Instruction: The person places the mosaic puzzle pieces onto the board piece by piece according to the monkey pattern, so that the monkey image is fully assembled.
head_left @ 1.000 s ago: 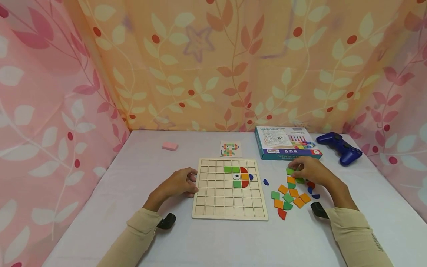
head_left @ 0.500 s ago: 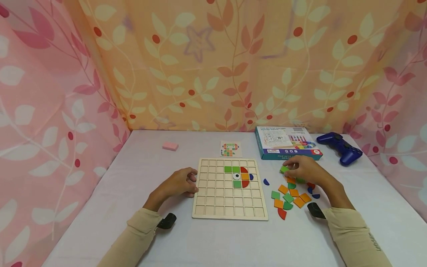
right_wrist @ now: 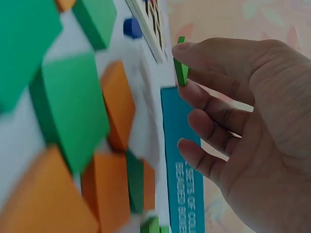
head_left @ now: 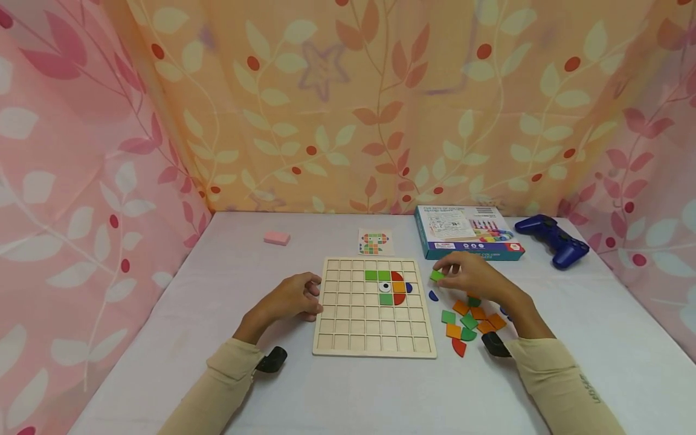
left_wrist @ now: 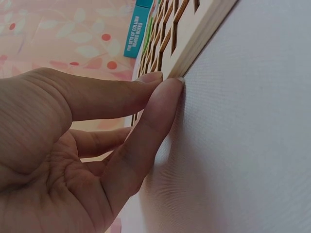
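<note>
White-covered table
Grid board midway, loose tiles towards the right edge; pink block, card, box, controller near the far edge.

Curtained tabletop booth: white-covered table, orange floral cloth behind, pink floral cloths either side.

Soft, even light is filling the scene — faint shadows are falling beside both sleeves. The left hand is shading the tablecloth; in the right wrist view, the nearest tiles are blurring.
</note>
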Demonstrator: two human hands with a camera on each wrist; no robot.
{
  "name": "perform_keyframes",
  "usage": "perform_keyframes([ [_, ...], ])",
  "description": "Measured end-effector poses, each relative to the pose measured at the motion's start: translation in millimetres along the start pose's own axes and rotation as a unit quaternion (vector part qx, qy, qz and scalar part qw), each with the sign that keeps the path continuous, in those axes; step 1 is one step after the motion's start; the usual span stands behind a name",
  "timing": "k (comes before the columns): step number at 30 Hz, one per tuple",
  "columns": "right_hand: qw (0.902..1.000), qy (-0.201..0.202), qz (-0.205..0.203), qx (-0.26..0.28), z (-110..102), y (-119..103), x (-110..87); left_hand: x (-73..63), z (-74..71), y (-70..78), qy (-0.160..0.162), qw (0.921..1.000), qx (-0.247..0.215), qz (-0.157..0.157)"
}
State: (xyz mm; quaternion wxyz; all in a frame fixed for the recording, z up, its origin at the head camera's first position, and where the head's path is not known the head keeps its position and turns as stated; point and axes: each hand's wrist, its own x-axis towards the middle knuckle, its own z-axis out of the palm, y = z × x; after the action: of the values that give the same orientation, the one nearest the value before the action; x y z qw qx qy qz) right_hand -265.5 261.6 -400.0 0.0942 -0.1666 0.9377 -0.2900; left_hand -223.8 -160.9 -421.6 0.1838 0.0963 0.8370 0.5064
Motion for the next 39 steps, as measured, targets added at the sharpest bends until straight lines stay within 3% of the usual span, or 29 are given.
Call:
perform_keyframes([
  [23,0.9935,-0.016,-0.112,0.006,40,-49,44.9,1.3,-1.7,-1.2,0.0,0.9999,0.013,0.001],
  [39,0.9904,-0.047,-0.13,0.0,62,-87,73.0,-1.4,-0.9,0.6,0.001,1.0,0.004,-0.001],
])
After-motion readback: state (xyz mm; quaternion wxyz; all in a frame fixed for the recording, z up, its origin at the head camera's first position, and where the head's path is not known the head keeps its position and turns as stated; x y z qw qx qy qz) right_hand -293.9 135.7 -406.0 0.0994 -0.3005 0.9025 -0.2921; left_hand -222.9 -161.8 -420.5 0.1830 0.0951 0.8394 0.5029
